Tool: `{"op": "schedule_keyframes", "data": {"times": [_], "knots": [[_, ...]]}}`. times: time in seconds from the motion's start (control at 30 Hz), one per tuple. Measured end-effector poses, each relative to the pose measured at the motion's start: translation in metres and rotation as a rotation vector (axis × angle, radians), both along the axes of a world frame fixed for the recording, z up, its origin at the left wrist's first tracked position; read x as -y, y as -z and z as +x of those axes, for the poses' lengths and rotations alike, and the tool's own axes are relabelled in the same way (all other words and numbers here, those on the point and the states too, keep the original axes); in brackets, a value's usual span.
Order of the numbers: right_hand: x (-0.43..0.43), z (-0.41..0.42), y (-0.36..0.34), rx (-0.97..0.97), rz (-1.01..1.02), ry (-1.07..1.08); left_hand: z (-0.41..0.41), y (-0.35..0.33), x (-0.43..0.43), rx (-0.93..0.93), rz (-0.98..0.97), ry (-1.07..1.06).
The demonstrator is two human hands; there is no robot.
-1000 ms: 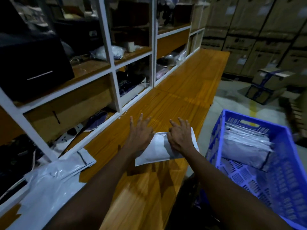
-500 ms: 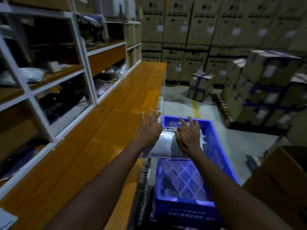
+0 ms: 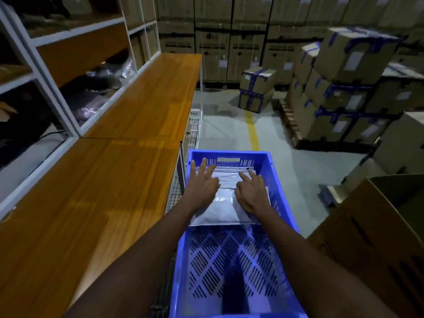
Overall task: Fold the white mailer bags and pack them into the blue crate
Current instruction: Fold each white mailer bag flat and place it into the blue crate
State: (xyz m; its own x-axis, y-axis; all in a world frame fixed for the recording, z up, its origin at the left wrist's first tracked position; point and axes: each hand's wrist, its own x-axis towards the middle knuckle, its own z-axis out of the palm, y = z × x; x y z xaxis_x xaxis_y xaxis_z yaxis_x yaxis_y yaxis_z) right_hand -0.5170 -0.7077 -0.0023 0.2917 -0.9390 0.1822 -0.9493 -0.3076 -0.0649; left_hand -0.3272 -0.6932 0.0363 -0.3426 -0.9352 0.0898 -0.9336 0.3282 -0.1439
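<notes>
A blue crate (image 3: 283,204) with a perforated floor stands on the ground to the right of the wooden bench. In its far half lies a stack of folded white mailer bags (image 3: 226,177). The top folded bag (image 3: 221,211) lies across that stack. My left hand (image 3: 202,184) presses flat on the bag's left part, fingers spread and straight. On the bag's right part rests my right hand (image 3: 251,195), its fingers stretched forward. The near half of the crate shows bare floor.
A long wooden bench (image 3: 103,180) runs along the left, backed by white shelving (image 3: 62,92) with dark items. Taped cardboard boxes (image 3: 339,88) are stacked on a pallet to the right. An open carton (image 3: 378,226) stands close on the right of the crate.
Both hands carried the folded bag from the bench rightward over the crate and lowered it onto the stack. The camera turned right with them.
</notes>
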Motion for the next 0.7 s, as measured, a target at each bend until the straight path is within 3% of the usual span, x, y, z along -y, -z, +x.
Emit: {"op": "schedule_keyframes", "data": {"times": [0.4, 0.57, 0.7], "knots": [[0.035, -0.025, 0.063, -0.1, 0.282, -0.013, -0.018, 0.074, 0.033, 0.041, 0.166, -0.045], [0.04, -0.023, 0.07, -0.193, 0.258, -0.032, -0.021, 0.079, 0.037, -0.015, 0.213, -0.101], [0.04, -0.022, 0.079, -0.167, 0.25, -0.024, -0.017, 0.089, 0.038, 0.12, 0.315, -0.075]]}}
